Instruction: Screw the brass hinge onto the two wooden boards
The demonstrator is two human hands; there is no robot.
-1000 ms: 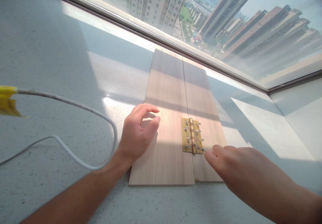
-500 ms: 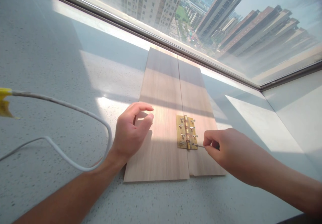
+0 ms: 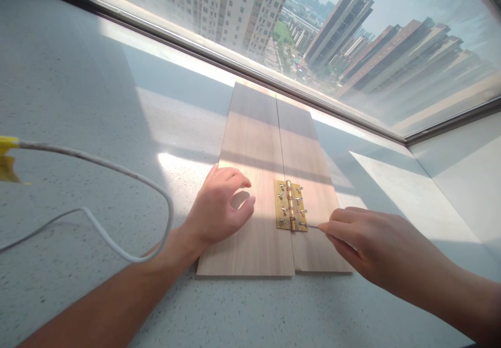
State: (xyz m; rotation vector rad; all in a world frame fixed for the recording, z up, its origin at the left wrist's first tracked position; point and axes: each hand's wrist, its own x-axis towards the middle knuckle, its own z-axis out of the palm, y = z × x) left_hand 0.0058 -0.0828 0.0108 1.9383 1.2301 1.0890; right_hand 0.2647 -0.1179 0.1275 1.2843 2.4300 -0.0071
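Note:
Two light wooden boards [image 3: 250, 144] lie side by side on a speckled grey sill. A brass hinge [image 3: 289, 205] with several screws standing in its holes bridges their seam near the front. My left hand [image 3: 219, 208] rests on the left board, fingers curled with a gap between thumb and fingers, holding nothing. My right hand [image 3: 354, 233] pinches a thin metal tool [image 3: 312, 226] whose tip meets the hinge's lower right screw.
A white cable [image 3: 117, 181] loops over the sill at the left, with a yellow tag [image 3: 7, 160] at the frame edge. A window frame [image 3: 242, 66] runs right behind the boards, with tower blocks outside. A wall corner stands at the right.
My left hand has slid right, further onto the left board. My right hand closed into a pinch on the thin tool and holds it at the hinge's lower right screw.

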